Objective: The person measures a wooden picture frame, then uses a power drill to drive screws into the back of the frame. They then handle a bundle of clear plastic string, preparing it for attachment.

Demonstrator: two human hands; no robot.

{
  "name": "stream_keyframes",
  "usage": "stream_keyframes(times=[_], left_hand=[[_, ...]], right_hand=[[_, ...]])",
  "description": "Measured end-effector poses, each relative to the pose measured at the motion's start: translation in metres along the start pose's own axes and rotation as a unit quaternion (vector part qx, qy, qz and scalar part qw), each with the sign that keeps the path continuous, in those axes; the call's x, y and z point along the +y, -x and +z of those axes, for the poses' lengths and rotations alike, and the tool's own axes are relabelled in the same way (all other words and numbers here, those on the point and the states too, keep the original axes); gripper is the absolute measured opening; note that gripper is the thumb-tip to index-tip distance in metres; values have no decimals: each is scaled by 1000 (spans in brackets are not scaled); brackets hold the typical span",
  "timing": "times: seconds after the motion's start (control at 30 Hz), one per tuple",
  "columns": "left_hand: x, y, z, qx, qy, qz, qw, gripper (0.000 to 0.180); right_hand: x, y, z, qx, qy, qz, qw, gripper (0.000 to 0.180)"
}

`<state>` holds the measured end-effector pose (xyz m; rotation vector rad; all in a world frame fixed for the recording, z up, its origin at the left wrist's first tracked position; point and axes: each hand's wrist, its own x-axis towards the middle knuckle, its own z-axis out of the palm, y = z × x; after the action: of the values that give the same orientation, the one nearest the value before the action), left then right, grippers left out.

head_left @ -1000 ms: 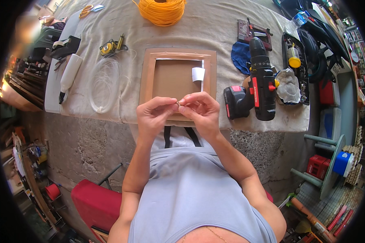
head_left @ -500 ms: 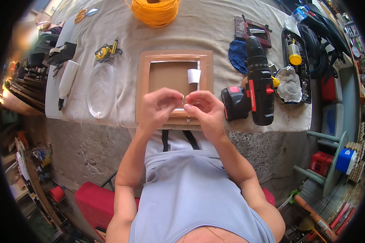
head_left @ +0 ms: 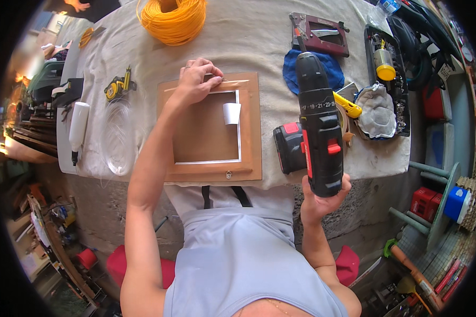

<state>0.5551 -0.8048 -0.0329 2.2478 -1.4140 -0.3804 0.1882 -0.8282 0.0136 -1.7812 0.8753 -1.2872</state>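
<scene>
A brown wooden picture frame (head_left: 251,127) lies back side up on the cloth-covered table before me. At its far rail, my left hand (head_left: 195,79) is closed, thumb and fingertips pinching a small metal piece (head_left: 222,80) against the wood; the fingers partly hide it. On the near rail sits a small metal hanger (head_left: 229,174). A white curled paper slip (head_left: 231,113) rests at the opening's right edge. To the right, my right hand (head_left: 322,206) wraps round the rear end of a black and red cordless drill (head_left: 320,127). The drill's body hides part of the palm.
Left lie a coil of clear line (head_left: 116,140), a white bottle (head_left: 79,127) and a tape measure (head_left: 113,90). Orange cord (head_left: 174,24) sits at the back. Beyond the drill are a staple gun (head_left: 322,34), yellow cutter (head_left: 348,105), grey glove (head_left: 375,113) and open tool case (head_left: 402,100).
My hands were together over the frame's near side. The left has moved to the far rail, the right to the drill's rear end. Another person's hand now shows at the far left.
</scene>
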Motion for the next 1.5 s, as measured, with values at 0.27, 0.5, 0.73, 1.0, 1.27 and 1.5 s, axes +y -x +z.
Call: stream_keyframes(times=[0.27, 0.5, 0.73, 1.0, 1.27, 1.5], left_hand=[[-6, -5, -1, -48, 19, -10, 999, 15], [-1, -7, -2, -50, -12, -22, 998, 18], [9, 0, 1, 26, 70, -33, 997, 17], [8, -4, 3, 59, 75, -19, 995, 18], [3, 7, 5, 79, 60, -28, 995, 17], [6, 0, 7, 56, 67, -18, 996, 21]], right_hand=[[7, -31, 6, -172, 121, -4, 978, 60], [-1, -63, 25, -199, 113, 47, 972, 34], [-1, -63, 33, -192, 79, 94, 974, 28], [-14, -117, 5, -273, -2, 149, 951, 34], [-52, -181, 29, -413, 58, 243, 876, 38], [-56, -184, 50, -444, 78, 294, 843, 32]])
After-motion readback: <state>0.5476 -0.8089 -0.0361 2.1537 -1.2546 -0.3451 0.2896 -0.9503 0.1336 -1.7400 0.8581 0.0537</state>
